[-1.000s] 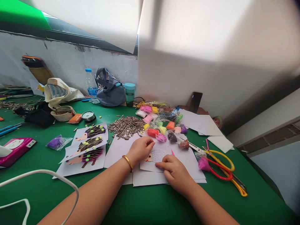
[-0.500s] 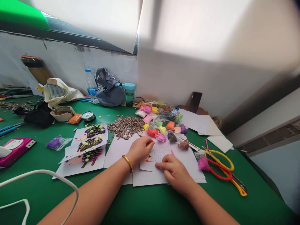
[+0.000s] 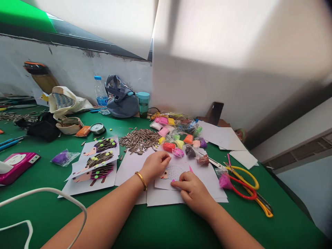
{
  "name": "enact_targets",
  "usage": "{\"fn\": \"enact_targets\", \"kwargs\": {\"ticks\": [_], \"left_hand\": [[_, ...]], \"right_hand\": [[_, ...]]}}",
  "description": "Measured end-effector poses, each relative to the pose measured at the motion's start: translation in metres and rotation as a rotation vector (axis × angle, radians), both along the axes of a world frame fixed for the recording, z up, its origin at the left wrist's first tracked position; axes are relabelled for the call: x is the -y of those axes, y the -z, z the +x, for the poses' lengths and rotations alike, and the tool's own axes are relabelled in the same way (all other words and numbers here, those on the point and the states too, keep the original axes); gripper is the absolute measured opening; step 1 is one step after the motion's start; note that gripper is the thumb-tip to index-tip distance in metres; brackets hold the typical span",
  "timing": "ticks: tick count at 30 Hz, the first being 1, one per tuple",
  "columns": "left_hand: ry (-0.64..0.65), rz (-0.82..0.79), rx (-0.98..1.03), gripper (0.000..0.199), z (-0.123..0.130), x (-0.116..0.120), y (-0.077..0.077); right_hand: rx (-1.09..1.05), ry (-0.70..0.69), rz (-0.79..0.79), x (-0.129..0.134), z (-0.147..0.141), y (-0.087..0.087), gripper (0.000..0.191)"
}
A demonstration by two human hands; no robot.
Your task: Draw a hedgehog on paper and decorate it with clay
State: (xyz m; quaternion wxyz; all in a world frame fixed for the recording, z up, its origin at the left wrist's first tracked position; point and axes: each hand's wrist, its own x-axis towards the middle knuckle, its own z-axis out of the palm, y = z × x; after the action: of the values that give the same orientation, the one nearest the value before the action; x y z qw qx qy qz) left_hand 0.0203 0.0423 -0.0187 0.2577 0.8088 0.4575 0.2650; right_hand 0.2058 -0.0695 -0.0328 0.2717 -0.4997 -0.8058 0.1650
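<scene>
A small paper sheet (image 3: 162, 185) carries a hedgehog drawing (image 3: 176, 172) with a peach clay face and a pale dotted body. At the lower edge of the body sits a tiny pink clay piece (image 3: 173, 180). My right hand (image 3: 194, 190) has its index finger stretched out, its tip on the paper just by the pink piece; the thumb is apart and nothing shows in the hand. Left of the drawing, my left hand (image 3: 155, 166) rests with fingers curled and pinched together. Whether a bit of clay is in that pinch is hidden. A pink pointed scrap (image 3: 191, 168) lies behind my right hand.
Sunflower seeds (image 3: 140, 140) are heaped behind my left hand. Bagged coloured clay (image 3: 169, 147) lies beyond the drawing. Scissors (image 3: 243, 186) sit at right. Seed-covered hedgehog pictures (image 3: 102, 173) lie at left, near a white cable (image 3: 52, 190). Bottle (image 3: 100, 95) and bag (image 3: 121, 100) stand behind.
My right index finger has shifted slightly left and straightened, leaving more of the pink clay piece showing. My left hand has stayed in place.
</scene>
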Motion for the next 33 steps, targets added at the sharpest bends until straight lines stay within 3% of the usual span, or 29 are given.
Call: {"fn": "enact_targets", "kwargs": {"ticks": [5,14,21,28,33], "left_hand": [[0.004,-0.004,-0.001,0.024,0.0000,0.0003,-0.0013],[0.001,-0.009,0.007,0.023,0.0005,0.0005,-0.0011],[-0.003,-0.027,0.008,0.023,0.0007,0.0007,-0.0029],[0.001,-0.008,0.002,0.023,0.0003,-0.0002,-0.0009],[0.004,-0.002,0.002,0.023,0.0001,-0.0009,0.0010]], "right_hand": [[-0.080,0.008,-0.039,-0.0008,0.0036,-0.0012,0.055],[0.043,-0.010,0.003,0.0012,-0.0008,0.0007,0.051],[-0.063,0.010,-0.041,-0.0007,0.0043,-0.0013,0.054],[0.032,-0.009,-0.008,0.0004,-0.0002,-0.0005,0.050],[-0.040,0.008,-0.028,-0.0001,0.0024,-0.0018,0.053]]}}
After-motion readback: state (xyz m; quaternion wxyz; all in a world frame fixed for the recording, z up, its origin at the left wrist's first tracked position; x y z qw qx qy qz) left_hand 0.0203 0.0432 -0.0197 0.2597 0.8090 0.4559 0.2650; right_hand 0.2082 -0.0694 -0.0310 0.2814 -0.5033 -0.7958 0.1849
